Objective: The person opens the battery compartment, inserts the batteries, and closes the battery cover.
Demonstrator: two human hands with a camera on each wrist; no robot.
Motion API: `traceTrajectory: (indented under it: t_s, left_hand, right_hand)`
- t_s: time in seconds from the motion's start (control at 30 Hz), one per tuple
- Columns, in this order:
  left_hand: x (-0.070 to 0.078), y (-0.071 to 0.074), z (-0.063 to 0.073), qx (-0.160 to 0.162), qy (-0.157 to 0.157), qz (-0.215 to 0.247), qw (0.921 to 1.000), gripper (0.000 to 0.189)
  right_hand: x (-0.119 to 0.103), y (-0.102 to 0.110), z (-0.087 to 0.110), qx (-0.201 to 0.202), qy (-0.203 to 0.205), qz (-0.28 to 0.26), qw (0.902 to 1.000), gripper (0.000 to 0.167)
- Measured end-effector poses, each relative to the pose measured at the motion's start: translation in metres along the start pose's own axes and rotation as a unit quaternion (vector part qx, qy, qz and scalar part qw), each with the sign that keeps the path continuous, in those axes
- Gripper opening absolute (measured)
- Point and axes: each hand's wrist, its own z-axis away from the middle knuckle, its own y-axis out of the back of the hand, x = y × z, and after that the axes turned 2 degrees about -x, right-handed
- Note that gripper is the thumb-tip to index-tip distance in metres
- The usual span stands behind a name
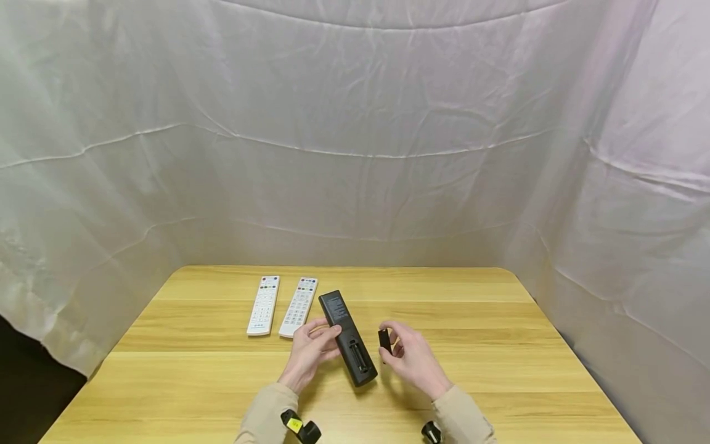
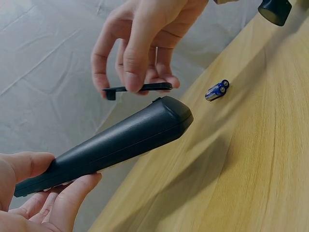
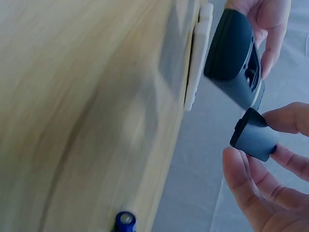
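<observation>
A black remote control (image 1: 336,307) is held back side up in my left hand (image 1: 309,356), thumb on its back and fingers beneath. Its battery compartment (image 1: 359,356) is uncovered near the lower end. My right hand (image 1: 413,361) pinches the small black battery cover (image 3: 256,140) between thumb and fingertips, just right of the remote and apart from it. In the left wrist view, the cover (image 2: 145,88) is above the remote's thick end. Two blue batteries (image 2: 217,90) lie side by side on the table; in the head view I cannot make them out.
Two white remote controls (image 1: 263,306) (image 1: 299,307) lie buttons up on the wooden table (image 1: 194,382), behind and left of my left hand. Pale grey cloth (image 1: 355,185) hangs around the table's back and sides.
</observation>
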Motion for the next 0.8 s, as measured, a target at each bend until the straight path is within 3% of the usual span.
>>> traceTrajectory:
  t_s: [0.43, 0.8]
  left_hand:
    - [0.002, 0.002, 0.001, 0.002, -0.001, 0.0, 1.0, 0.05]
    - [0.003, 0.002, 0.001, 0.002, -0.001, 0.008, 1.0, 0.05]
  right_hand:
    - [0.026, 0.023, 0.002, 0.016, -0.073, 0.028, 0.9968, 0.038]
    - [0.05, 0.045, 0.004, 0.029, -0.111, 0.062, 0.9914, 0.04]
